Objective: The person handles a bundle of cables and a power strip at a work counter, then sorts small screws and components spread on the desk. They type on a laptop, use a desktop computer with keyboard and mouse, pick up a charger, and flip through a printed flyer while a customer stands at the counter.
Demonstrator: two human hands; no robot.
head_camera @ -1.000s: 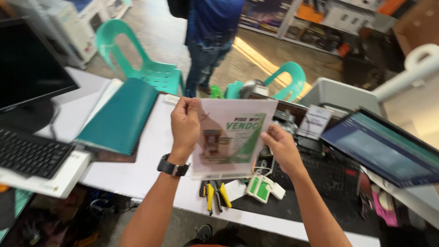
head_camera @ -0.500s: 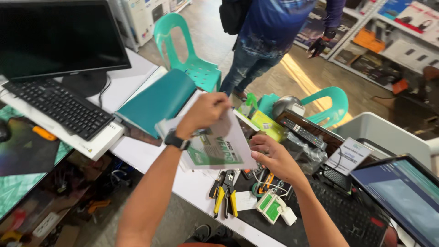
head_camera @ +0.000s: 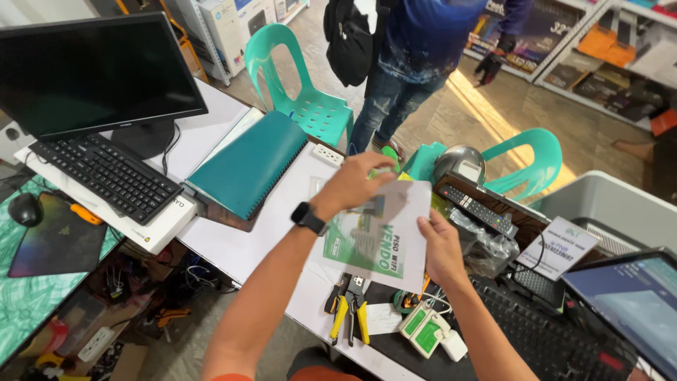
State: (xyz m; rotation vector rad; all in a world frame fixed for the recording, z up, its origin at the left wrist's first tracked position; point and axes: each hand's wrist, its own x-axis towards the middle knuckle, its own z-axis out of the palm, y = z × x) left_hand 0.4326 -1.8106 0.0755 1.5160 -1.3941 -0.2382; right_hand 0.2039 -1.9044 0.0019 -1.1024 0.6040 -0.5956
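- Printed paper sheet [head_camera: 381,236], white with a green picture panel, is held above the white table [head_camera: 233,243], between both hands, near the middle of the head view
- Its long axis is seen running from about 11 o'clock at the far edge to 5 o'clock at the near edge, so the sheet lies tilted and turned to the side
- Left hand [head_camera: 352,187] is placed at the sheet's far left corner, at about 11 o'clock from the sheet's middle; the fingers are curled over the top edge and the paper is pinched there
- Right hand [head_camera: 441,247] is set on the right edge, at about 3 o'clock from the sheet's middle; the thumb is laid on the upper face, and the fingers beneath are hidden, so the grip is judged to be a pinch
- Black smartwatch [head_camera: 308,217] is worn on the left wrist, at about 8 o'clock from the left hand
- Yellow-handled pliers [head_camera: 349,310] are lain on the table just under the sheet's near edge, at about 7 o'clock from it
- Teal spiral notebook [head_camera: 247,166] is found at about 9 to 10 o'clock from the sheet, apart from it
- Remote control [head_camera: 474,206] is lain at about 2 o'clock, just beyond the right hand
- Neither hand is clearly nearer; the sheet is touched by both
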